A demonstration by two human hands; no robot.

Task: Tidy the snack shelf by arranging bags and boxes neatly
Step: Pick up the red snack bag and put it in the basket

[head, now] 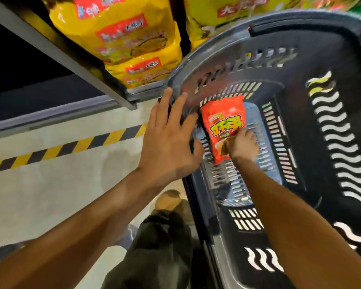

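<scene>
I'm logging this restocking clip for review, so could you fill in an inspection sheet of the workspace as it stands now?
Surface: pale floor with a yellow and black striped line; shelf edge above.
Job's things: one red snack bag lying inside a dark plastic basket; yellow bags stacked on the shelf.
Clutter: nothing seen.
Hands: left hand spread open against the basket's rim; right hand inside the basket, gripping the red bag's near end.
Cables: nothing seen.
Surroundings: the person's dark trousers and a shoe below; dark space under the shelf at left.
</scene>
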